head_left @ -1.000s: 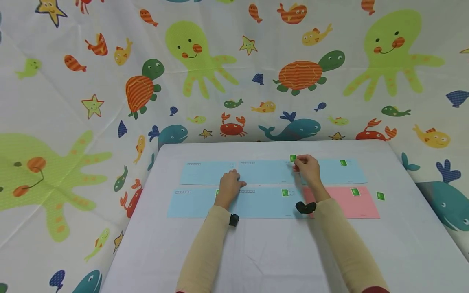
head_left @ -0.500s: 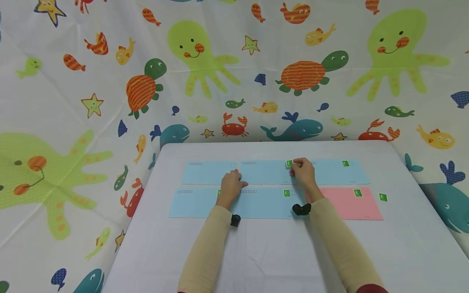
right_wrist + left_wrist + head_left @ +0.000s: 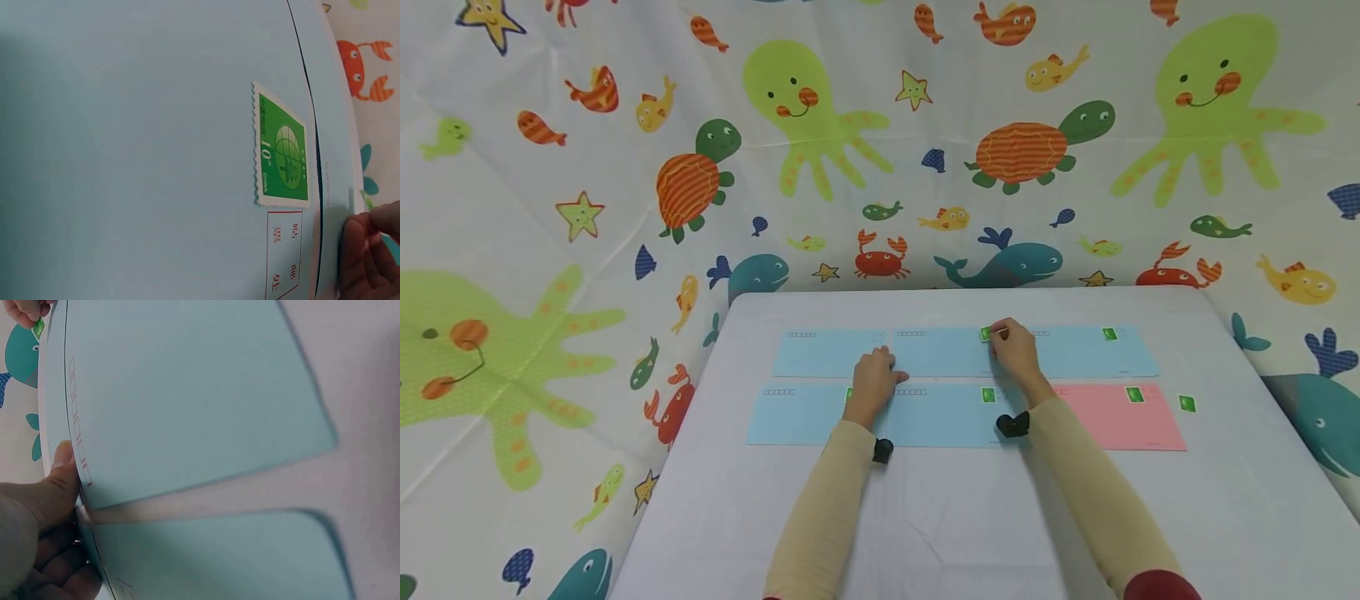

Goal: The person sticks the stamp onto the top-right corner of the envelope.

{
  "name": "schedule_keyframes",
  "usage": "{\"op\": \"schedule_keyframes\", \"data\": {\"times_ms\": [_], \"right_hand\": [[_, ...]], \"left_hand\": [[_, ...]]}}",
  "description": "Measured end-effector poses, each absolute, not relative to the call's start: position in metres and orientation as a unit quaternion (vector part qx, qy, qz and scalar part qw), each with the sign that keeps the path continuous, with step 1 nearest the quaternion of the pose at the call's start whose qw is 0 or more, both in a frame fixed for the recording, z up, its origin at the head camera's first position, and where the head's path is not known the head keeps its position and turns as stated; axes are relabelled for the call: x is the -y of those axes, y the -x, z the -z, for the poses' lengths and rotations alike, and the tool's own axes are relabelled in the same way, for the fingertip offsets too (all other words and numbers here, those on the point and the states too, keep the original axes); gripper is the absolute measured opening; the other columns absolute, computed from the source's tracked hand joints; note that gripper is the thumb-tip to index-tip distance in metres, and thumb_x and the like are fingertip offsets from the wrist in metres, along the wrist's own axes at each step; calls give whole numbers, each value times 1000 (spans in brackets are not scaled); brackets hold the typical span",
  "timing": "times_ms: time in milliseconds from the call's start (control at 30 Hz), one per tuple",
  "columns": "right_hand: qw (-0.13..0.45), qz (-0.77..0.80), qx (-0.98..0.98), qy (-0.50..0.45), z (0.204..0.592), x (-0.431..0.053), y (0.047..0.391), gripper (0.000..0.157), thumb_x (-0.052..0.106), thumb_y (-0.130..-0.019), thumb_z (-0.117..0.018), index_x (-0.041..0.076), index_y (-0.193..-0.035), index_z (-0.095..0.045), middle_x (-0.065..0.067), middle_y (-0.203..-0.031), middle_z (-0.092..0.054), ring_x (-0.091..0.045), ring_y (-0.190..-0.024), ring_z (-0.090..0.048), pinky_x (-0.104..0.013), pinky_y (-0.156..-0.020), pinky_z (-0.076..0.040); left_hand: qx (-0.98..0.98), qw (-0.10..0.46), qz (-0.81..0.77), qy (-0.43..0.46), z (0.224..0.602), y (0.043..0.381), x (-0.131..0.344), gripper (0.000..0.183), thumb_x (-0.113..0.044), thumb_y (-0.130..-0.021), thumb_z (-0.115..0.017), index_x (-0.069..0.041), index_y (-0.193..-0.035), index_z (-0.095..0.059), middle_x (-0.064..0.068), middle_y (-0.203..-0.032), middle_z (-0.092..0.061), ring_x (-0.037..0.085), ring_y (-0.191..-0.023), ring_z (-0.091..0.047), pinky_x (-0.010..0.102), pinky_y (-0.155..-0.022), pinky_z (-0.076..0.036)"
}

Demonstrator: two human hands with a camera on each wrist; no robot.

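Note:
My right hand (image 3: pixel 1017 350) pinches a small green postage stamp (image 3: pixel 984 333) at the upper right corner of the blue back-middle envelope (image 3: pixel 936 354). In the left wrist view this stamp (image 3: pixel 38 328) sticks out tilted from the fingertips. My left hand (image 3: pixel 874 381) rests where the back-left envelope (image 3: pixel 820 358) and the back-middle one meet, its thumb (image 3: pixel 64 456) stretched out along the paper. Below my right wrist, the front-middle envelope (image 3: pixel 137 156) bears a green stamp (image 3: pixel 281 156) beside a red printed box (image 3: pixel 284 250).
A front-left blue envelope (image 3: pixel 793 421) has its stamp partly hidden by my left hand. The back-right blue envelope (image 3: pixel 1090 358) and the pink envelope (image 3: pixel 1120 425) each carry a stamp. One loose stamp (image 3: pixel 1187 403) lies on the white table (image 3: pixel 925 525) to the right.
My right hand has carried the stamp left and slightly down, from beyond the back-middle envelope's top edge onto its upper right corner. My left hand has stayed in place.

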State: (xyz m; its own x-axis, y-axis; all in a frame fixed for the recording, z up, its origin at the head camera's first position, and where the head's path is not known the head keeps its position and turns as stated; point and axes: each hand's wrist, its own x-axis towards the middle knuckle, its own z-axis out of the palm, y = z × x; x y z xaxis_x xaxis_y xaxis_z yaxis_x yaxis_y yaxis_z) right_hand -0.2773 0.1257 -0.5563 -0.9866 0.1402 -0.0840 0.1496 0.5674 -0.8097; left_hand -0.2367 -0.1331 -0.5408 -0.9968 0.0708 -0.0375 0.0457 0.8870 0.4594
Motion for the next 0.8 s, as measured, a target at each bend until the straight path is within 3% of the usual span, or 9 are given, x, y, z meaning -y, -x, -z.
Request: {"op": "schedule_keyframes", "data": {"times_ms": [267, 533, 800], "right_hand": [[-1, 421, -905, -59, 556, -122, 278, 26, 16, -104, -49, 0, -120, -63, -19, -104, -65, -26, -80, -58, -31, -71, -47], [-7, 380, -924, -39, 559, -122, 280, 29, 15, -105, -48, -2, -120, -66, -22, -116, -67, -32, -97, -57, -47, -90, -49], [4, 362, -932, -31, 557, -121, 281, 29, 13, -104, -51, -2, -122, -66, -22, -121, -67, -34, -103, -58, -50, -98, -50]], "left_hand": [[-973, 28, -225, -32, 542, 236, 133, 42, -27, -90, -75, 0, -122, -70, 18, -145, -57, 40, -127, -58, 46, -102, -52], [-972, 33, -229, -29, 542, 235, 132, 44, -27, -90, -74, -1, -125, -69, 17, -146, -55, 42, -128, -57, 47, -104, -51], [-971, 34, -233, -29, 544, 236, 132, 46, -27, -90, -74, -1, -127, -67, 18, -146, -55, 40, -131, -55, 46, -106, -49]]}}
